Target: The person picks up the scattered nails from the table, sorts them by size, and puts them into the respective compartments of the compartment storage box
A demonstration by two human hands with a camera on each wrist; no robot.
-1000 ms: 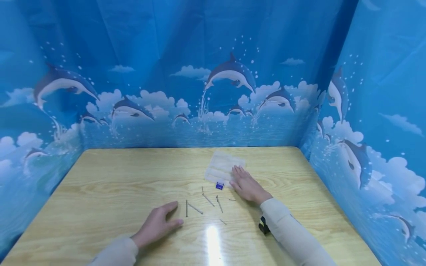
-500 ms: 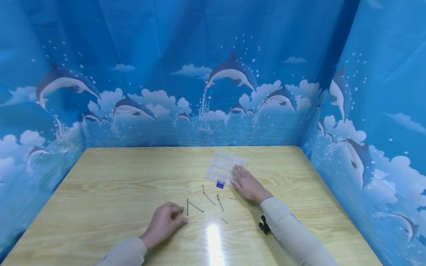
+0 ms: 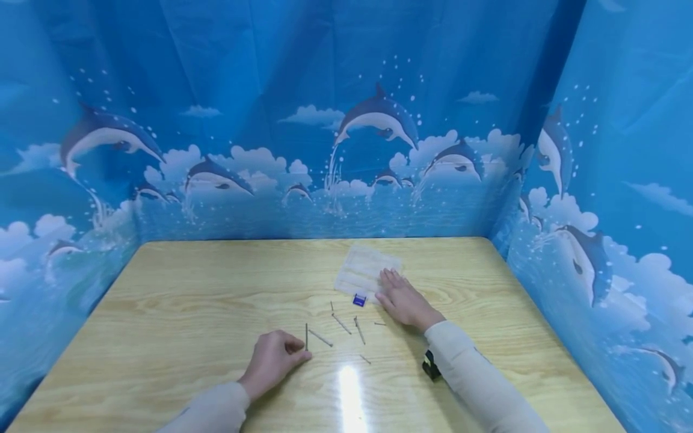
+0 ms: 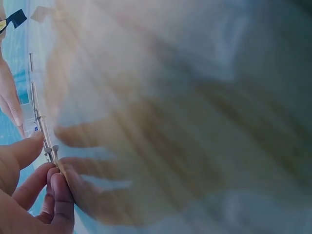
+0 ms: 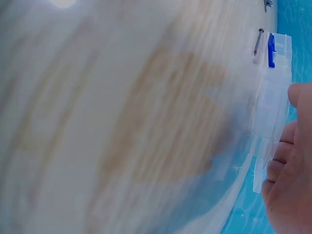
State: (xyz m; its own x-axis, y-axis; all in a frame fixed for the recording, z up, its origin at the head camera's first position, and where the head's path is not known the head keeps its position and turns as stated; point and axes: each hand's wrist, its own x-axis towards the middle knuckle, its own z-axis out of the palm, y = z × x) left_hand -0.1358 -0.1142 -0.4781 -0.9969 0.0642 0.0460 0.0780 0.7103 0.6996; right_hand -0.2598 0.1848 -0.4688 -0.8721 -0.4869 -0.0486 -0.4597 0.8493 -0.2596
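Change noted: compared with the earlier head views, the left hand point(image 3: 273, 361) has moved in from the left and drawn its thumb and fingers closer together, so that they now stand at the near end of the leftmost nail point(image 3: 306, 332). That nail lies on the tabletop point(image 3: 189, 300), pointing away from the person. In judgement, the reach is complete or nearly so and a pinch is within range; the left wrist view shows the fingers curled, with a gap to the thumb, and whether they grip the nail cannot be told. The right hand point(image 3: 403, 300) is unchanged, lying with fingers extended over the right side of the clear box point(image 3: 354, 273), well apart from the other hand. Just right of the leftmost nail lies a slanted nail point(image 3: 321, 338); judged a possible obstruction, since their far ends sit close and a sideways pull could disturb it. Further right are more long nails point(image 3: 341, 324) and some short nails point(image 3: 366, 359), loose, short of the box and its blue latch point(image 3: 360, 299). Glare point(image 3: 349, 391) marks the near tabletop.
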